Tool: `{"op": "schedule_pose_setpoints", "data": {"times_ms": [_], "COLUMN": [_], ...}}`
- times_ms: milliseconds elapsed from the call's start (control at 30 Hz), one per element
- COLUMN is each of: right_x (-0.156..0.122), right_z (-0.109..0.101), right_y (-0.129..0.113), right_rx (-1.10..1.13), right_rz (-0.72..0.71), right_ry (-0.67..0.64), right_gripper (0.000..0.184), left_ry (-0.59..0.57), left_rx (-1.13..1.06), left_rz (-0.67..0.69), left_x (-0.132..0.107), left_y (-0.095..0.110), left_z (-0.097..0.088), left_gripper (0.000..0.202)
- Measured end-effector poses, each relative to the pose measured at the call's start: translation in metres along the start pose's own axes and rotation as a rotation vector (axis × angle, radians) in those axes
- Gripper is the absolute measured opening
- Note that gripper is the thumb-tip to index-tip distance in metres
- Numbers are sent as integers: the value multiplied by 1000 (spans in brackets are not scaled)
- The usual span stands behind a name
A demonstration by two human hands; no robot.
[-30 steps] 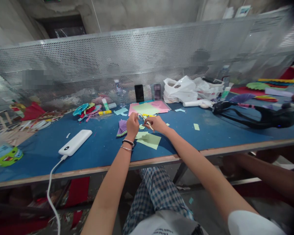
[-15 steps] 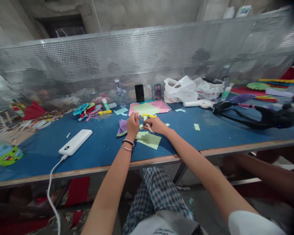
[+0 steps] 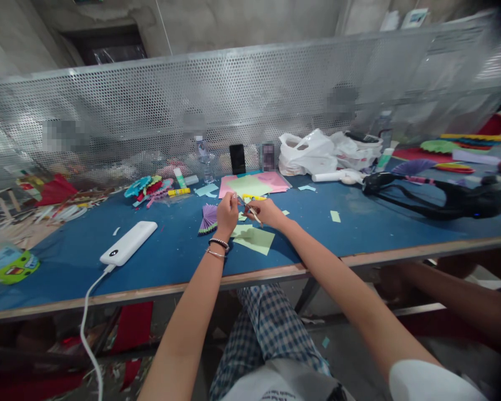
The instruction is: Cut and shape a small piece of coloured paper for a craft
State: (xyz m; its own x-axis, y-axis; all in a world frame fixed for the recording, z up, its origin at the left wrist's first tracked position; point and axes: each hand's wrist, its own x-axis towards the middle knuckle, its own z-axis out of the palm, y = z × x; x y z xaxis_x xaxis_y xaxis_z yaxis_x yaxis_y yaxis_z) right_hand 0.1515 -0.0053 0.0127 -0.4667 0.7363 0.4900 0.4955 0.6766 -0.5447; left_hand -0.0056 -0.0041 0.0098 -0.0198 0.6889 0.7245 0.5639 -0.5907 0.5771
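Note:
My left hand (image 3: 226, 214) and my right hand (image 3: 265, 211) meet above the blue table (image 3: 171, 250), both pinching a thin pale stick (image 3: 253, 212) that slants between them. Just under my hands lies a light green paper sheet (image 3: 254, 239). A folded purple paper fan (image 3: 209, 218) rests beside my left hand. A stack of pink and green sheets (image 3: 253, 184) lies just beyond my fingers. My left wrist wears bracelets.
A white power bank (image 3: 128, 243) with a cable lies at the left. A phone (image 3: 237, 159), a bottle (image 3: 204, 159), white plastic bags (image 3: 313, 153) and a black strap device (image 3: 451, 197) stand along the back and right. A perforated metal screen (image 3: 250, 106) backs the table. Another person's arm (image 3: 442, 295) is at the right.
My hands have barely shifted; the stick's angle between my fingers changes slightly.

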Motion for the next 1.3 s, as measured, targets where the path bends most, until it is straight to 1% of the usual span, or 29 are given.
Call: {"op": "schedule_pose_setpoints", "data": {"times_ms": [133, 600, 733, 867, 1000, 1133, 1300], "right_x": [1, 1, 2, 1, 1, 1, 1], "right_z": [1, 5, 5, 4, 3, 5, 6], "right_y": [2, 3, 3, 2, 1, 2, 3], "right_rx": [-34, -85, -89, -96, -95, -130, -125], "right_rz": [-13, -37, -28, -21, -35, -75, -85], "right_ry": [35, 59, 52, 54, 35, 41, 47], "right_gripper": [17, 12, 13, 13, 15, 14, 14], "left_ry": [-37, -77, -60, -16, 23, 23, 20], "left_rx": [-31, -63, -56, -41, -38, -26, -9], "left_rz": [-14, -35, -22, 16, 5, 13, 27], "left_x": [0, -2, -2, -1, 0, -1, -1], "left_y": [-1, -7, -6, -4, -3, -3, -2], "left_z": [1, 6, 6, 5, 4, 5, 5], "left_gripper": [33, 30, 30, 30, 30, 29, 29]}}
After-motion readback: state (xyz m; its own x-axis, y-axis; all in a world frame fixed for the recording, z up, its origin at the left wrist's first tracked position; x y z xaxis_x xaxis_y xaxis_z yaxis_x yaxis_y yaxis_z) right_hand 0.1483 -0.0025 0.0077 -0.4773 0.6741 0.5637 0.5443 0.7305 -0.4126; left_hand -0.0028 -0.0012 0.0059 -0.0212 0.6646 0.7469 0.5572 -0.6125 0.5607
